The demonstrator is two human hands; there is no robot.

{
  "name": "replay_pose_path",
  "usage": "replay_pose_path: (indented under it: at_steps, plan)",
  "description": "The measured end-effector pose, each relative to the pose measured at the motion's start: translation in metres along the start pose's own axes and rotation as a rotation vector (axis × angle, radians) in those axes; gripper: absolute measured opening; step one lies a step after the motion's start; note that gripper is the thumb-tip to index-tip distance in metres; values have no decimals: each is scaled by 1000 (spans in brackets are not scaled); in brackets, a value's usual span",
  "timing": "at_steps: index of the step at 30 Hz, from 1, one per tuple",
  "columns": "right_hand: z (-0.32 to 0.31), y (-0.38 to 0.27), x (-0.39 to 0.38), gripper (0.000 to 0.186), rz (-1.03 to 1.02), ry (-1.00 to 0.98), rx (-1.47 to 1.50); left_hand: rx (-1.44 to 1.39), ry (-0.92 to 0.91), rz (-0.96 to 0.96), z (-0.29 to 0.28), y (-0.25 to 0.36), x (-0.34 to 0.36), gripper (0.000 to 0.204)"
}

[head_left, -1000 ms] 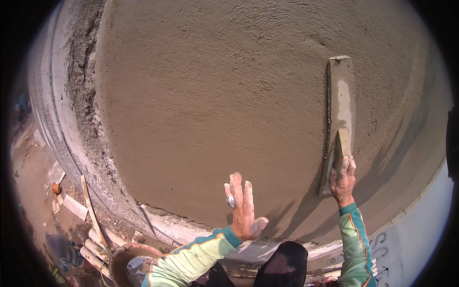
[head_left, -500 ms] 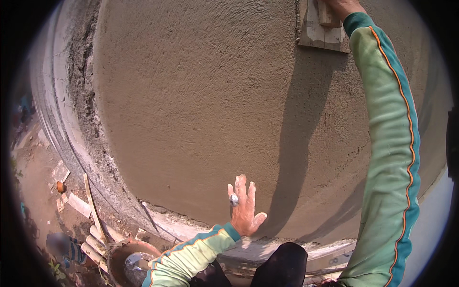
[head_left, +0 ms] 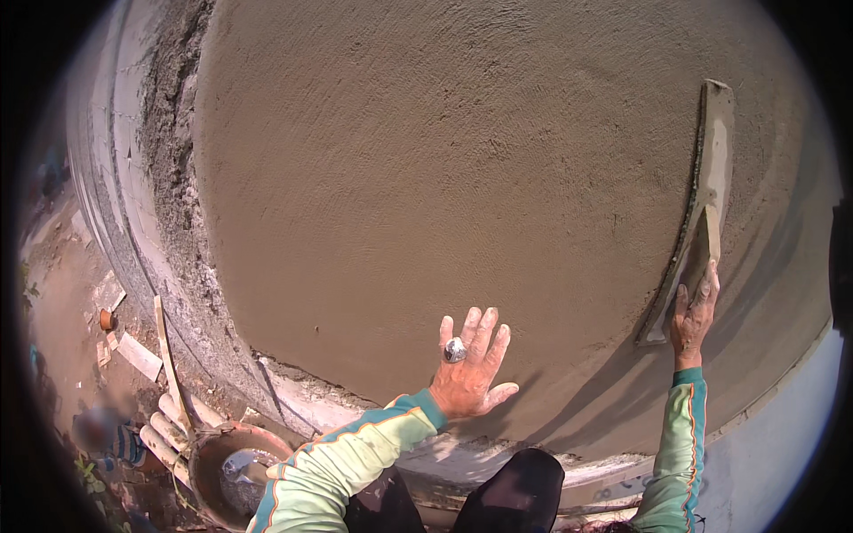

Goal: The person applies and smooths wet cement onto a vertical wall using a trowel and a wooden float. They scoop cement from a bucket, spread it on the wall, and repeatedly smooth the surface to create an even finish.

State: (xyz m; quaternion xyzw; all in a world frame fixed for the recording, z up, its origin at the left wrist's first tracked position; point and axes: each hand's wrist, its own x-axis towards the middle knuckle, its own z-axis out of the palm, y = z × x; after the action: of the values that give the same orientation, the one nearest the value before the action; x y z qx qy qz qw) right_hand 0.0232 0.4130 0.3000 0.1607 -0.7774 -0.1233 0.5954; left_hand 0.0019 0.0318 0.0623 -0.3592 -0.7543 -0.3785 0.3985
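Observation:
A broad surface of wet grey-brown plaster (head_left: 426,178) fills most of the view, smoother low down and rougher higher up. My right hand (head_left: 697,315) grips the handle of a long plaster-smeared float (head_left: 715,151), which lies lengthwise on the plaster at the right. Lower in the middle, my left hand (head_left: 471,369) has its fingers spread over the plaster; whether it touches is unclear. It has a large silvery ring on one finger. Both forearms wear pale green and teal sleeves.
At lower left are a bucket (head_left: 204,471) holding something wet, pale poles (head_left: 164,435), a plank (head_left: 169,355), board scraps (head_left: 138,355) and a small orange pot (head_left: 106,320). A person in striped clothing (head_left: 131,449) is below. A rough, broken edge (head_left: 169,124) borders the plaster on the left.
My right hand and float went up out of reach of the lower area, then came down farther right. My left hand shifted slightly up and right, spreading its fingers wider. The view shifted slightly.

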Motion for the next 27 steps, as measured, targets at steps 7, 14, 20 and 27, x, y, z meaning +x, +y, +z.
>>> replay_pose_path:
  at_steps: [7,14,20,27]
  plan:
    - [45,-112,-126,72,-440,-374,22,33,-76,-45,66,19,20,110]
    - [35,-117,22,65,-390,-255,-114,88,257,39,37,6,165,110]
    - [10,-80,105,62,-300,-119,-123,121,433,162,22,29,276,107]
    - [-5,-32,155,66,-228,-97,-138,155,671,326,20,54,370,108]
